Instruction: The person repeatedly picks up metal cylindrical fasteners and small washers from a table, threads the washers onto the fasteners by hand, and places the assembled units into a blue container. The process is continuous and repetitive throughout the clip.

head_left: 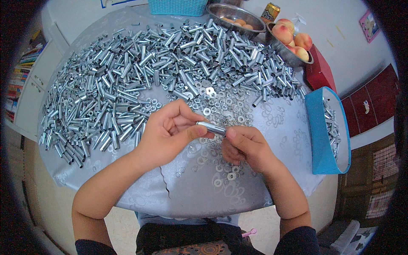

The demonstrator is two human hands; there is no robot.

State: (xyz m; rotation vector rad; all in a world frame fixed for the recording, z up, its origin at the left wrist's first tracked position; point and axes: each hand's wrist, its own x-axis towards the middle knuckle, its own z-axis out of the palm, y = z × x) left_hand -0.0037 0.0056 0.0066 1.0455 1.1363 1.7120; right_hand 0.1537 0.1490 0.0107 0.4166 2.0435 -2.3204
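Note:
Between my two hands, above the near middle of the table, is a shiny metal sleeve (211,127) with a slot along its side. My left hand (172,131) pinches its left end between thumb and fingers. The thumb and curled fingers of my right hand (246,146) grip the right end. What sits inside the sleeve is hidden. Loose flat washers (231,175) lie on the cloth beneath and around my right hand. A wide heap of metal sleeves (170,63) spreads behind and to the left, with nuts and washers mixed in at its near edge.
The round table wears a silvery patterned cloth (204,197). At the right edge stands a blue box (319,140) of metal parts. Beyond are a red box (321,70), a metal bowl of peaches (284,54), a bowl of eggs (216,16), a can (270,12) and a turquoise basket (177,7).

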